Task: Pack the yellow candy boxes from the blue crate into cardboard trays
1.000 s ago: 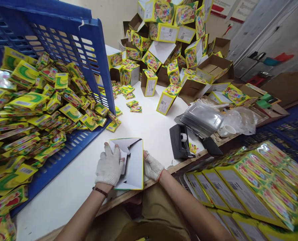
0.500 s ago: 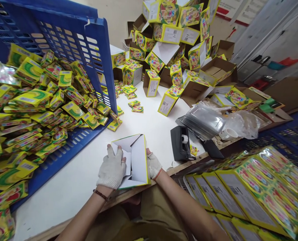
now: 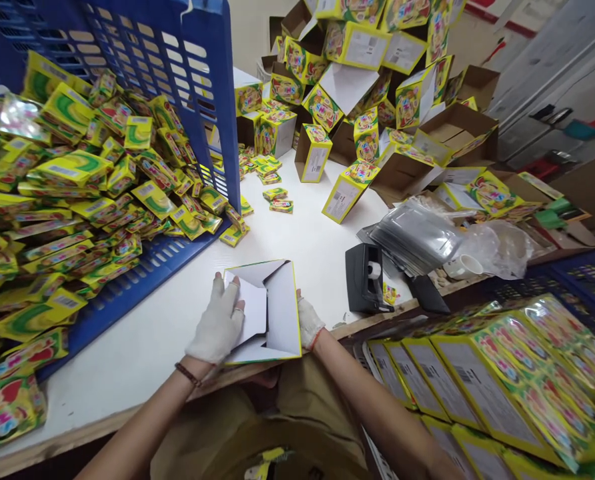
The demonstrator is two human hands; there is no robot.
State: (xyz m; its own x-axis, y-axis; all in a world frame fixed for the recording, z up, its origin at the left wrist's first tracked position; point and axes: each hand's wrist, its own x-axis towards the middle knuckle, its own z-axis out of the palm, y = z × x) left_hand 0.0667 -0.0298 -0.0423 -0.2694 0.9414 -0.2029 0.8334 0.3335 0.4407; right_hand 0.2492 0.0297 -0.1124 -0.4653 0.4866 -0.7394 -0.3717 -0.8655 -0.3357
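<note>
In front of me an open cardboard box, white inside with yellow-green edges, rests at the table's front edge. My left hand, in a whitish fingerless glove, lies across the box's left side. Its fingers are stretched out and apart on a white inner flap. My right hand, gloved likewise, grips the box's right wall from outside; most of its fingers are hidden behind that wall.
A blue crate heaped with small yellow-green packs stands left. Empty printed boxes are piled at the back. Right of me are a black tape dispenser, clear plastic trays, a white cup and filled boxes.
My left hand has shifted left and its fingers have moved over the flap, which now shows more. The box sits slightly higher in view. The right hand keeps its place at the wall.
</note>
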